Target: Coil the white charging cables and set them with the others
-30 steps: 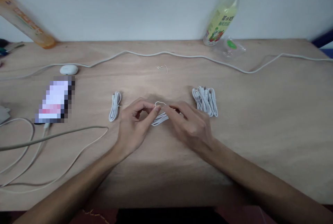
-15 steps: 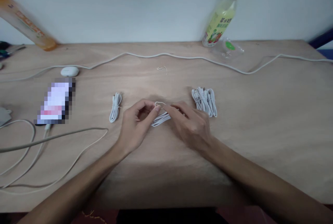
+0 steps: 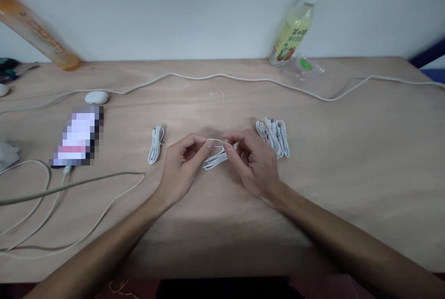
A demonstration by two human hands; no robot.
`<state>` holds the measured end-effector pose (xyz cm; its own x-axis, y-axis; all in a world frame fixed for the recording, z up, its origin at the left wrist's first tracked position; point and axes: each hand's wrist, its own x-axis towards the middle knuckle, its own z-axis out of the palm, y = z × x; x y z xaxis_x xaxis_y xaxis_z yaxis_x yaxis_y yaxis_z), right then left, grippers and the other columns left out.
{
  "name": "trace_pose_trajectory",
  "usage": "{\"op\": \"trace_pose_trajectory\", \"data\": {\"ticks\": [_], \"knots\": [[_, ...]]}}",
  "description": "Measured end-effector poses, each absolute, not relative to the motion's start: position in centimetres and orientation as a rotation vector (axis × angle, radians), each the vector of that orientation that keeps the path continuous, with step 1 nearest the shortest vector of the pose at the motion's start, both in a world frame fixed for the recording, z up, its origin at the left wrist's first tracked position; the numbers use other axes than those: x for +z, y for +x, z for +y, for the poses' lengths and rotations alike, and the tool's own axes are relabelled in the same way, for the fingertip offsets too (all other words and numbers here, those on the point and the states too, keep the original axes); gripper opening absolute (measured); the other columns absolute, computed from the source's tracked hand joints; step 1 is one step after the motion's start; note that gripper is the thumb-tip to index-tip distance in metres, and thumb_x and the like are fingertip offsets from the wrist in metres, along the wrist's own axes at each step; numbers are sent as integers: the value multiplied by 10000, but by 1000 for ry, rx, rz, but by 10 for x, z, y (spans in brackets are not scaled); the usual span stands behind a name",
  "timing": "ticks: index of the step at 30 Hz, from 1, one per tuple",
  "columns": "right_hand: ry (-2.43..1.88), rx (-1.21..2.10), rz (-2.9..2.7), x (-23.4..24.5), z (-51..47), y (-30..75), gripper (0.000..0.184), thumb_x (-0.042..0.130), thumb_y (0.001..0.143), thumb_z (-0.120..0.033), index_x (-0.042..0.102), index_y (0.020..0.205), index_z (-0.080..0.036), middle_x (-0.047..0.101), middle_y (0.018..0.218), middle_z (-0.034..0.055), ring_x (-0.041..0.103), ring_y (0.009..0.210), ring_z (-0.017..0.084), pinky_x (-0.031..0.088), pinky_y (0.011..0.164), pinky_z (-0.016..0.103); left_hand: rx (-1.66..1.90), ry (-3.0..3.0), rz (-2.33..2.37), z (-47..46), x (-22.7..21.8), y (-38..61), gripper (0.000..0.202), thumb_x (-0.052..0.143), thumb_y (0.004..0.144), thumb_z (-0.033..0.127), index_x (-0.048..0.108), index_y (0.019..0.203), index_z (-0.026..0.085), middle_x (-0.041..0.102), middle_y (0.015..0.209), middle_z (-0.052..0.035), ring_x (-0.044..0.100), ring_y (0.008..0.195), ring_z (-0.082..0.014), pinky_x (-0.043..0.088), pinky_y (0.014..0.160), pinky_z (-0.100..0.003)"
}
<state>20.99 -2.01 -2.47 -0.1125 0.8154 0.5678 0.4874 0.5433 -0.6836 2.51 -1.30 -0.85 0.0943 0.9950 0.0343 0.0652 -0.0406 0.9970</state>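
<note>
Between my hands lies a coiled white cable (image 3: 213,161), low against the table and partly hidden by my fingers. A thin white twist tie (image 3: 215,140) arches just above it. My left hand (image 3: 184,162) pinches one side of this tie between thumb and forefinger. At the tie's other end, my right hand (image 3: 255,162) has its thumb and forefinger tips close together on the wire, with the other fingers curled. One tied cable bundle (image 3: 156,144) rests left of my left hand. Several more bundled white cables (image 3: 273,136) lie together just beyond my right hand.
Loose bits of twist tie (image 3: 217,95) lie farther back. A phone (image 3: 78,136) on a charging cord and a white earbud case (image 3: 96,98) are at left. A long white cord (image 3: 222,75) crosses the table's rear. A yellow-green bottle (image 3: 292,32) and an orange bottle (image 3: 45,34) stand by the wall.
My right hand has turned slightly, its thumb now showing at the tie where the forefinger lay over it. More of the tie and coil is visible. My left hand keeps its pinch.
</note>
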Motion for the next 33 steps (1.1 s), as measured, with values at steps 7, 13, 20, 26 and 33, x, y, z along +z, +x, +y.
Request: {"op": "trace_pose_trajectory", "data": {"ticks": [7,13,20,26,33], "knots": [[-1043,341,-1821,-24,-20,210,132,635,1061,-144,686,962,-214,657,812,-21,532,610,115,441,573,268,1136,1414,1174,-15,-9,24,137,788,929,312,790,849,200,749,793,-2,649,760,-150,509,725,-272],[-1041,324,-1850,-26,-20,209,132,618,1073,-156,673,968,-213,654,810,-17,519,618,124,424,575,278,1214,1443,1075,-15,-10,24,36,816,914,210,811,946,225,766,884,12,677,834,-141,526,803,-270],[-1055,352,-1863,-28,-19,210,142,596,1082,-177,690,985,-218,669,823,-5,518,625,138,435,586,296,1213,1473,1069,-16,-11,22,40,817,933,204,838,955,232,811,921,1,711,865,-153,543,833,-289],[-1028,382,-1888,-27,-19,209,114,603,1085,-163,689,1023,-204,686,849,3,538,636,134,436,579,290,1240,1515,1102,-14,-11,21,37,817,939,205,842,946,231,813,919,-6,713,865,-164,541,830,-307],[-1057,345,-1892,-27,-22,208,113,621,1089,-170,696,1010,-200,693,857,7,536,629,129,457,586,284,1240,1583,1099,-14,-13,21,35,785,970,212,805,944,224,777,912,-11,686,861,-172,525,825,-328]]}}
